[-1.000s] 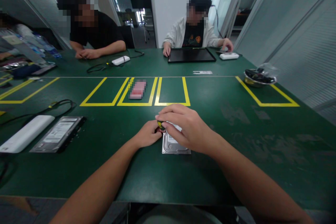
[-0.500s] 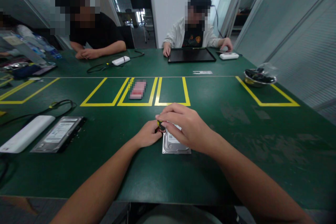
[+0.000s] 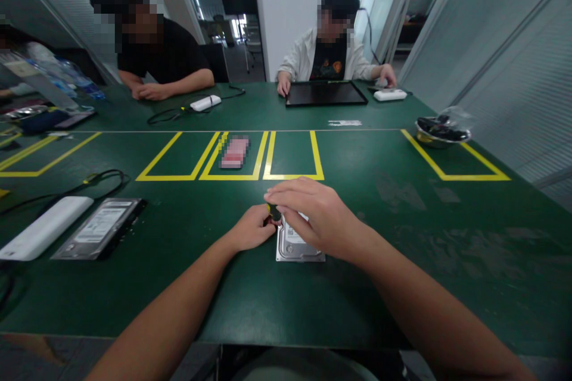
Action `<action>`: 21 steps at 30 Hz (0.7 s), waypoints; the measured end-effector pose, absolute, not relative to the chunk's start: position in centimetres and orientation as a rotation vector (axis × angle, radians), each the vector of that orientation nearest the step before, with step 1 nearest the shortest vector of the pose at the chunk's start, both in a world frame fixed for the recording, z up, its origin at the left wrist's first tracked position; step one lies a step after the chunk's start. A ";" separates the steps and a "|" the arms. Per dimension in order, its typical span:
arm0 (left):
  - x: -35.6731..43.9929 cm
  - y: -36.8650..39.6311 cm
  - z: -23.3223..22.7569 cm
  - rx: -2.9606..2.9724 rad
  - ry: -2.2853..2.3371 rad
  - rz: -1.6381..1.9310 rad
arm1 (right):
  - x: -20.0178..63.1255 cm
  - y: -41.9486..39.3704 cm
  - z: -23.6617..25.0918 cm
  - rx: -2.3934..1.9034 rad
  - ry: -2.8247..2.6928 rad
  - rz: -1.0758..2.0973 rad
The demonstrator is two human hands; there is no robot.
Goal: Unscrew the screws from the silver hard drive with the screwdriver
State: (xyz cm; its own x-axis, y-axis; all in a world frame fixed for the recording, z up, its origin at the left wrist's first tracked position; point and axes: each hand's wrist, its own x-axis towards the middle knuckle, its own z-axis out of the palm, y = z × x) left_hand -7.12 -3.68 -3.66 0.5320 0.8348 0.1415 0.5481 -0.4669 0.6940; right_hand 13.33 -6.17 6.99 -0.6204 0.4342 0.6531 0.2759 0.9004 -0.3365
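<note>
A silver hard drive with a white label lies flat on the green table in front of me, its far part covered by my right hand. A small screwdriver with a yellow and black handle stands upright over the drive's far left corner; its tip is hidden. My right hand arches over the drive, closed with thumb and fingers at the screwdriver's handle. My left hand is closed at the drive's left edge, fingertips beside the screwdriver's lower end and partly hidden.
Leftward lie a second hard drive, a white power bank and a black cable. A pink blurred item sits inside yellow tape. A metal bowl is at right. Two people sit opposite, one touching a black flat panel.
My right hand's fingers have shifted slightly over the screwdriver's handle, the forefinger straighter. My left hand and the hard drive have stayed put.
</note>
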 end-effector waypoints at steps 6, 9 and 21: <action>-7.3 -3.6 -4.1 2.188 1.114 0.631 | 13.2 -6.1 6.9 -0.557 -2.279 0.267; -7.3 -3.6 -4.0 2.183 1.110 0.630 | 13.2 -6.2 6.9 -0.581 -2.288 0.290; -7.0 -3.9 -3.6 2.173 1.125 0.618 | 13.2 -6.4 7.2 -0.656 -2.298 0.322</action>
